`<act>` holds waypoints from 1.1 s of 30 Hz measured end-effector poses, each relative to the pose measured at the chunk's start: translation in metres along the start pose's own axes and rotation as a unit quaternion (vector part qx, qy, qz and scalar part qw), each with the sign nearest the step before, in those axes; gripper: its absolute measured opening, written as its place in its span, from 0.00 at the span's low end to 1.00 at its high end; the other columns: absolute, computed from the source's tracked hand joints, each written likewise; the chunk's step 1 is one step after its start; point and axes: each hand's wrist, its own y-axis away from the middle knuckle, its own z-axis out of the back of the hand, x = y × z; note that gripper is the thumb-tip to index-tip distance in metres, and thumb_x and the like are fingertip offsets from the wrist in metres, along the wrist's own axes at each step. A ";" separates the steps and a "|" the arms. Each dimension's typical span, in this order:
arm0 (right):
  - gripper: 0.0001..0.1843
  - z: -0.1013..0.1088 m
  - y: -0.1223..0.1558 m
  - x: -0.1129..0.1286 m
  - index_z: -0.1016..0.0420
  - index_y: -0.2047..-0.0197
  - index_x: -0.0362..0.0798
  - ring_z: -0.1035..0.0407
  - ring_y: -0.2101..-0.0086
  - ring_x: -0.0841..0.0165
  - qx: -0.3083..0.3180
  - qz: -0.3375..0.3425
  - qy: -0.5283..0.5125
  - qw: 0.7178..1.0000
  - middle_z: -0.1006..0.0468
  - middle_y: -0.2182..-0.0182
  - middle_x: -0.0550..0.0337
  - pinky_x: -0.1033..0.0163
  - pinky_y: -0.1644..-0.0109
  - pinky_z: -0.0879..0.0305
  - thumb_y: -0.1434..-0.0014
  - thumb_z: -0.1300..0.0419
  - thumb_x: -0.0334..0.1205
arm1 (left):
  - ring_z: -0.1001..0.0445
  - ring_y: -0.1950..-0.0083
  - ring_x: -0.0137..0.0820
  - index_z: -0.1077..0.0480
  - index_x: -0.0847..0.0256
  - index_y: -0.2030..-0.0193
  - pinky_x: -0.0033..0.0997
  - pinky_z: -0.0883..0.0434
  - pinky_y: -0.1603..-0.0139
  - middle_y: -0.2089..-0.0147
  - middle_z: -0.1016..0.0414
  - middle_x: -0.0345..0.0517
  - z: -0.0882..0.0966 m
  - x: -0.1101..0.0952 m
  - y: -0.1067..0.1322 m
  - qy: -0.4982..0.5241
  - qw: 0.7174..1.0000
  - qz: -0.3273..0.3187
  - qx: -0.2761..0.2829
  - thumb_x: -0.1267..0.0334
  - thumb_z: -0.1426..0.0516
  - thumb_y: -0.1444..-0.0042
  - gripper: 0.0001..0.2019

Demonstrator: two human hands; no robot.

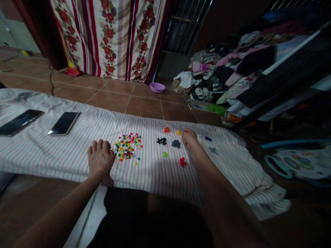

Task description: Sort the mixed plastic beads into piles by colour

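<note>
A heap of small mixed-colour beads lies on a striped cloth spread over the floor. My left hand rests palm down just left of the heap, fingers together and stretched flat. To the right lie small sorted groups: black, grey, orange, yellow, red, green, purple. My right hand reaches past the grey group beside the yellow pieces, fingers curled downward; what they hold is hidden.
Two dark phones lie on the cloth at the left. A purple bowl sits on the tiled floor beyond. A pile of clothes fills the right side. A floral curtain hangs behind.
</note>
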 end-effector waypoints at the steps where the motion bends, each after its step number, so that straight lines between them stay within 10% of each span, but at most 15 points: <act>1: 0.17 0.001 0.001 0.003 0.22 0.60 0.44 0.24 0.63 0.63 -0.013 -0.010 0.009 1.000 0.21 0.70 0.56 0.65 0.63 0.29 0.56 0.41 0.30 | 0.40 0.35 0.50 0.31 0.63 0.52 0.50 0.43 0.37 0.41 0.31 0.59 0.001 0.000 0.000 0.001 1.000 0.000 0.001 0.61 0.56 0.40 0.17; 8: 0.18 0.000 0.027 0.042 0.24 0.56 0.46 0.25 0.57 0.67 -0.013 0.015 -0.030 0.999 0.20 0.59 0.55 0.62 0.49 0.30 0.50 0.44 0.27 | 0.40 0.35 0.49 0.31 0.64 0.51 0.50 0.43 0.37 0.41 0.32 0.59 0.001 0.000 0.000 0.009 1.000 0.002 0.000 0.62 0.56 0.40 0.18; 14: 0.15 -0.041 0.122 0.075 0.23 0.55 0.47 0.25 0.58 0.68 0.107 0.154 -0.107 0.976 0.19 0.59 0.56 0.63 0.51 0.30 0.44 0.45 0.34 | 0.40 0.35 0.50 0.31 0.64 0.51 0.50 0.43 0.37 0.41 0.31 0.59 0.001 0.000 0.000 0.003 1.000 0.004 -0.001 0.62 0.55 0.40 0.17; 19: 0.12 -0.076 0.187 0.091 0.20 0.57 0.51 0.27 0.61 0.68 0.212 0.268 0.029 0.939 0.20 0.60 0.59 0.64 0.53 0.33 0.40 0.44 0.35 | 0.40 0.34 0.50 0.31 0.63 0.50 0.49 0.42 0.37 0.39 0.31 0.58 -0.001 0.000 -0.001 -0.002 1.000 0.011 0.000 0.62 0.53 0.41 0.17; 33: 0.12 -0.110 0.213 0.119 0.22 0.57 0.49 0.33 0.54 0.62 0.230 0.334 0.321 0.856 0.23 0.57 0.52 0.60 0.51 0.39 0.37 0.46 0.42 | 0.39 0.34 0.52 0.31 0.65 0.49 0.50 0.42 0.36 0.39 0.31 0.59 -0.002 -0.001 0.000 -0.004 1.000 0.014 -0.007 0.63 0.53 0.40 0.17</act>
